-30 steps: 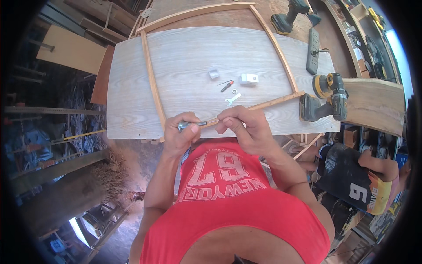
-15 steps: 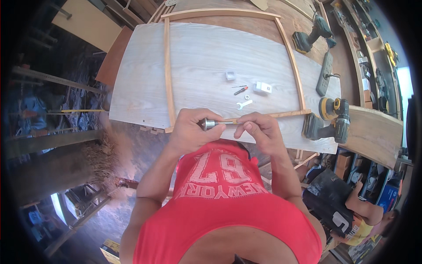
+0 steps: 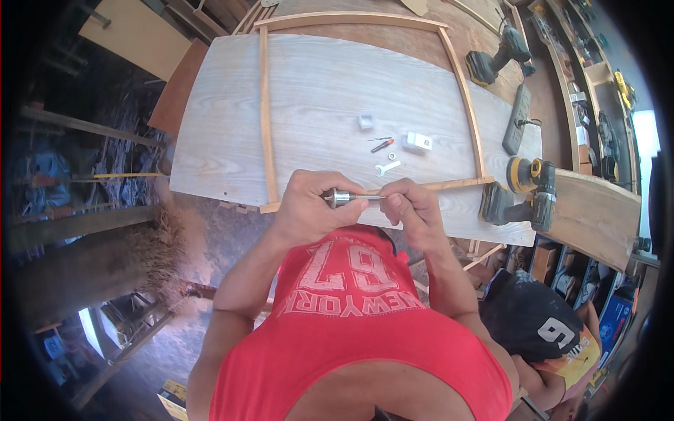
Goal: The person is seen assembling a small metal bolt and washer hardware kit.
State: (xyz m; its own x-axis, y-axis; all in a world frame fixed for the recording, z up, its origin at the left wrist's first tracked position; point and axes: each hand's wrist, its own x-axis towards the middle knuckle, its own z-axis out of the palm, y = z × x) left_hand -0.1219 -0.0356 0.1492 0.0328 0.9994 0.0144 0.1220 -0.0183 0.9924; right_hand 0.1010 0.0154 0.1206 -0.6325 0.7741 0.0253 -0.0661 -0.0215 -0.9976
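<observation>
My left hand [image 3: 303, 210] is closed around a shiny metal bit [image 3: 342, 197] with a wide round head and a slimmer shank. My right hand [image 3: 414, 210] pinches the shank's far end between thumb and fingers. Both hands are just over the near edge of a pale wood-grain board [image 3: 351, 77]. Beyond them on the board lie a small flat open-ended wrench [image 3: 387, 168], a little metal ring [image 3: 392, 156], a red-and-black bit [image 3: 382, 145] and a thin drill bit [image 3: 379, 138]. A small white box [image 3: 419, 142] and a white box part [image 3: 366, 121] are close by.
A thin wooden frame [image 3: 266, 112] rests on the board. To the right are a yellow-and-black cordless drill [image 3: 542, 200], a sander-like round tool [image 3: 519, 174], a power strip [image 3: 518, 116] and another drill [image 3: 502, 55]. Another person [image 3: 554, 337] is at lower right.
My right hand has come slightly closer to my left along the bit. The other person at lower right has bent lower and turned.
</observation>
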